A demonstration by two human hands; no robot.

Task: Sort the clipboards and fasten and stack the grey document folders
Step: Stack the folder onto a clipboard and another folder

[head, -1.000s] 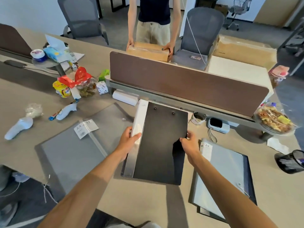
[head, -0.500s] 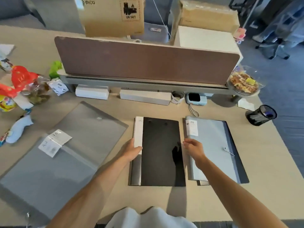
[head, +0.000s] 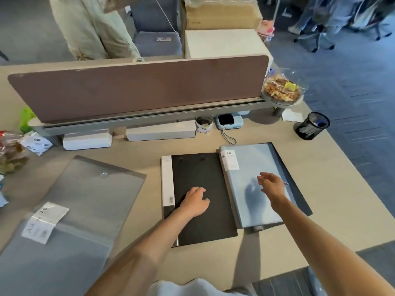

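Over at nine o'clock on the pale, matte desk (head: 333, 201) lay a grey document folder (head: 70, 212), a big translucent plastic envelope with a slanted flap, a small round snap near its top edge and a crinkled white label stuck across its lower left. Past it, at about eleven o'clock, two long white cardboard boxes (head: 128, 136) sat under the brown felt divider (head: 136, 90). Dead centre, at twelve o'clock from the person, a black clipboard (head: 198, 171) lay flat, smooth and faintly glossy, with two rivets near its far edge and a narrow white strip along its left side. The left hand (head: 195, 202) rested palm down on that black surface, fingers loosely curled and gripping nothing. Just beside the board, toward one o'clock, a pale blue plastic folder (head: 245, 159) with a white "20" label lay on top of a darker board whose edge showed along its right. The right hand (head: 271, 185) hovered over the blue cover, fingers spread and relaxed, empty, throwing a soft shadow on the plastic. Further out at two o'clock stood a black mesh pen cup (head: 311, 126), and behind it a clear bowl of nuts (head: 283, 90).
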